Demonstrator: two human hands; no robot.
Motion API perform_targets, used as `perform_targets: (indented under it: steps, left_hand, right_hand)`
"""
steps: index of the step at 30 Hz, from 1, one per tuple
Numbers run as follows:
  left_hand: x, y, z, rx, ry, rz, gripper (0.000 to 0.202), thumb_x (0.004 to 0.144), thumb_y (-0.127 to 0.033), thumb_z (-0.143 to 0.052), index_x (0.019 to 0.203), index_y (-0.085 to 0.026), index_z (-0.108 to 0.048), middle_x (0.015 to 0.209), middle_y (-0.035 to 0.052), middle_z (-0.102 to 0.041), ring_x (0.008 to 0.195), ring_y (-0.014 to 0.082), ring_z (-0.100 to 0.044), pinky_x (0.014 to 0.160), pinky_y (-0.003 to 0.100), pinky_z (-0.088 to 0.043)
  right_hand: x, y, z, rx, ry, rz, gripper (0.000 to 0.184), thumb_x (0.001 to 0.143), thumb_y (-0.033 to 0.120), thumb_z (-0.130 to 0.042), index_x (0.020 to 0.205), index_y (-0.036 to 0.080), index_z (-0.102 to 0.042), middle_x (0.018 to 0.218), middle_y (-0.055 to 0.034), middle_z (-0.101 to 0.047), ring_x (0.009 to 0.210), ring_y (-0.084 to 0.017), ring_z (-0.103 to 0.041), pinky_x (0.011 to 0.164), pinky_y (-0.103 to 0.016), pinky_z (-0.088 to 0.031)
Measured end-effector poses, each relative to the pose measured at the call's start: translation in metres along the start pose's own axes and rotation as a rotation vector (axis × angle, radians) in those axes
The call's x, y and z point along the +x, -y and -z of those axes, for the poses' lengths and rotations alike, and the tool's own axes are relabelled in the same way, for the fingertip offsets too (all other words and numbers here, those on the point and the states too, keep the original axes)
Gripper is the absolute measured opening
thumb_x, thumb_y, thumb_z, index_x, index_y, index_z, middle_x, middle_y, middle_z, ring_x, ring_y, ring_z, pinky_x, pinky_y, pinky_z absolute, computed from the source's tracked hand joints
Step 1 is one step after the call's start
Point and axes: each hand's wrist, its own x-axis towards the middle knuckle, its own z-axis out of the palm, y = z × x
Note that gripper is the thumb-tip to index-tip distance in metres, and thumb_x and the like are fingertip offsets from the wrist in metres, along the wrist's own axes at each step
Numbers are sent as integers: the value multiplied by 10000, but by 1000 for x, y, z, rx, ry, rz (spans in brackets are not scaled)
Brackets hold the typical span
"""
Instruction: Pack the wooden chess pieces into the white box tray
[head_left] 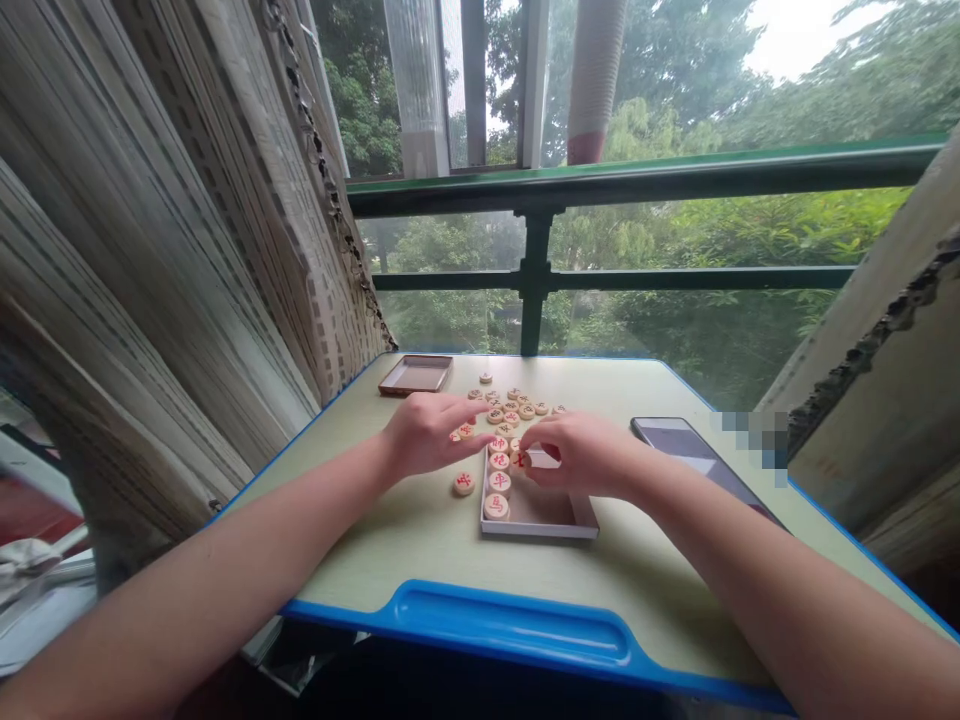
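Observation:
My right hand (pixel 577 455) is over the open white-rimmed box (pixel 555 532), its fingers pinching a Chinese chess piece (pixel 518 461) with a red character. Along the box's left wall stands a column of round wooden pieces, a red-lettered horse piece (pixel 496 506) nearest me. My left hand (pixel 431 435) hovers left of the box with thumb and fingers apart, nothing visible between them. Partly behind it lie red-lettered pieces (pixel 466 431). One loose piece (pixel 463 484) rests on the table beside the box. More loose pieces (pixel 511 418) are scattered beyond the box.
A shallow brown-edged box lid (pixel 415 376) lies at the table's far left. To the right is a dark phone or tablet (pixel 697 465). The table (pixel 360 560) has a blue rim with a molded tray (pixel 517 625) in front. Curtains and a window with green railing surround it.

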Motion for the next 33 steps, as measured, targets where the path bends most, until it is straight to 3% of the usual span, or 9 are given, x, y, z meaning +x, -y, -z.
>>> perform_targets:
  steps: [6, 13, 23, 33]
  left_hand:
    - [2, -2, 3, 37, 15, -24, 172, 806, -314, -560, 809, -160, -636, 602, -3, -655, 525, 99, -594, 475, 215, -422]
    - [2, -1, 6, 63, -2, -49, 160, 811, -290, -539, 790, -170, -642, 633, 0, -672, 547, 97, -602, 486, 217, -426]
    - [1, 0, 6, 42, 30, -19, 175, 818, -292, -529, 839, -155, -637, 614, -2, -662, 539, 105, -600, 486, 223, -427]
    - [-2, -2, 0, -55, 288, 60, 252, 845, -342, -472, 808, -169, -651, 628, 13, -653, 554, 113, -587, 517, 235, -407]
  right_hand:
    - [-1, 6, -3, -78, 50, -89, 237, 759, 418, -551, 868, 241, -666, 747, -33, -668, 632, -157, -549, 525, -243, -289]
    - [0, 8, -2, -88, 89, -91, 218, 765, 405, -541, 799, 228, -663, 711, -30, -662, 590, -142, -530, 504, -241, -287]
    - [2, 7, -3, -7, 109, -67, 177, 725, 239, -581, 859, 253, -696, 755, -5, -674, 579, -115, -522, 516, -222, -299]
    - [1, 1, -9, 21, 64, -15, 143, 726, 240, -575, 822, 233, -680, 782, -19, -669, 630, -127, -534, 538, -226, -303]
